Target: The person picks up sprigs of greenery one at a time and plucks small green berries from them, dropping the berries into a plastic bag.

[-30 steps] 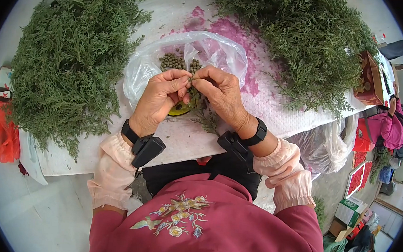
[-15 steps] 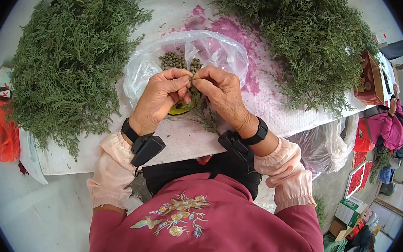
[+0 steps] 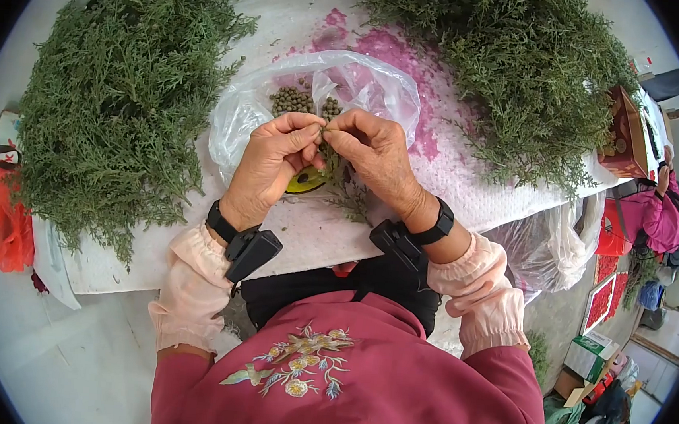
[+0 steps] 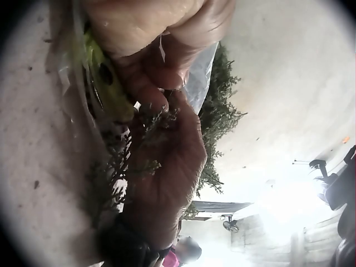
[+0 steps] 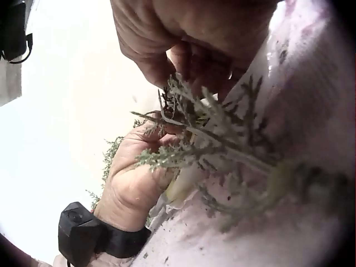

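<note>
Both hands meet fingertip to fingertip over the near side of a clear plastic bag (image 3: 230,128). My left hand (image 3: 273,159) pinches a green evergreen sprig (image 5: 239,153) between thumb and forefinger. From the other side my right hand (image 3: 376,157) pinches the same sprig at its tip, fingers curled. The sprig's stem and leaves hang below the fingers toward me, plain in the right wrist view. Just beyond the fingertips, small round brown-green berries (image 3: 291,100) lie in the bag. A yellow-green thing with dark marks (image 3: 306,181) shows under the left fingers, partly hidden.
A big heap of evergreen branches (image 3: 116,115) covers the table's left side, another heap (image 3: 510,74) the far right. Pink stains (image 3: 392,53) mark the white table cover (image 3: 152,265). A clear bag (image 3: 548,248) hangs at the right edge; a person in pink (image 3: 662,221) sits beyond.
Both hands stay in almost the same place over the bag, pinching the sprig. Only slight shifts of the fingers and wrists show.
</note>
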`<state>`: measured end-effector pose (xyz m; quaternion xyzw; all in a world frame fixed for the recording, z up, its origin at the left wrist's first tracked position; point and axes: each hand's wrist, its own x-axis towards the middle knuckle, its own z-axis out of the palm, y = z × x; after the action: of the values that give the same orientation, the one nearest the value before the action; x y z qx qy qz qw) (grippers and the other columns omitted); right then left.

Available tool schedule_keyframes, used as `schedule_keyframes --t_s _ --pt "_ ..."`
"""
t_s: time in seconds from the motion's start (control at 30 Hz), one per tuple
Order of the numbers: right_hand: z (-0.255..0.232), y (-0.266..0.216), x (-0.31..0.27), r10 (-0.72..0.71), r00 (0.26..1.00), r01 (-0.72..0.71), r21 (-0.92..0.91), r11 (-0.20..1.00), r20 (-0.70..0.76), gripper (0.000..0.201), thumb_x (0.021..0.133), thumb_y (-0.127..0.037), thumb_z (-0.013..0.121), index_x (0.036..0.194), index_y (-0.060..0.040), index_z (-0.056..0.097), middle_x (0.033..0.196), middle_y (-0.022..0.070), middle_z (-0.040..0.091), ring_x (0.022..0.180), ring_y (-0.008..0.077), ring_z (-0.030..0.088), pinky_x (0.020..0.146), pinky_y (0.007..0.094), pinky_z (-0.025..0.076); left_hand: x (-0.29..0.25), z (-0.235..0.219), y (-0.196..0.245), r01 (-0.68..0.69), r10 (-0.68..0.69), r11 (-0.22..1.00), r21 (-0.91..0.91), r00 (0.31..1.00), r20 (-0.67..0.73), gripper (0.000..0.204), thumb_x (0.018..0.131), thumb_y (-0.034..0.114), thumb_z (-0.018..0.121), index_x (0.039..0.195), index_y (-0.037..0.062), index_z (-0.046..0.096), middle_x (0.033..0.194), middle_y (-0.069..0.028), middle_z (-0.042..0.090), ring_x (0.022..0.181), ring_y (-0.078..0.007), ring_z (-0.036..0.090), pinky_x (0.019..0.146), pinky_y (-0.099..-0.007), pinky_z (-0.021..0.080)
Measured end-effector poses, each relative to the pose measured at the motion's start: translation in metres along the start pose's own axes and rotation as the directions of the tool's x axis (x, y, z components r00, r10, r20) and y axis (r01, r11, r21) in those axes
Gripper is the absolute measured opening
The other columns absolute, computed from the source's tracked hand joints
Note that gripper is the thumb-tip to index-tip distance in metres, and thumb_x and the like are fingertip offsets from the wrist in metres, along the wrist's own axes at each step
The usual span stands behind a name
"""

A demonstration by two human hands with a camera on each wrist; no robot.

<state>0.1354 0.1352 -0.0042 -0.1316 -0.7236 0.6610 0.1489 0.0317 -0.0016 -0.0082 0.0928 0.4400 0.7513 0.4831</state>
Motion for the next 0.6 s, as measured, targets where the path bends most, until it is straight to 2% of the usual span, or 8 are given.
schedule_keyframes --t_s 0.17,0.6 --pt "0.0002 0.002 0.0023 0.02 1.0 -0.021 0.118 0.993 0.01 0.009 0.084 -0.008 0.061 0.088 -0.0002 0.062 0.076 -0.0026 0.058 0.068 0.0041 0.049 0.061 0.0189 0.041 0.0003 -0.0008 -0.0002 -0.012 0.011 1.0 -0.027 1.0 -0.014 0.013 0.087 0.008 0.057 0.098 0.0012 0.06 0.071 -0.0006 0.056 0.062 -0.0089 0.053 0.061 -0.0268 0.049" --pt "-0.0008 0.0076 0.0026 0.002 1.0 -0.003 0.126 0.992 0.011 0.009 0.085 -0.008 0.059 0.088 -0.0001 0.062 0.076 -0.0031 0.057 0.067 0.0036 0.047 0.061 0.0188 0.04 -0.0013 0.0013 0.001 -0.005 0.004 1.0 -0.024 1.0 -0.02 0.013 0.086 0.008 0.058 0.097 0.0006 0.06 0.075 -0.0014 0.057 0.063 -0.0092 0.053 0.061 -0.027 0.048"
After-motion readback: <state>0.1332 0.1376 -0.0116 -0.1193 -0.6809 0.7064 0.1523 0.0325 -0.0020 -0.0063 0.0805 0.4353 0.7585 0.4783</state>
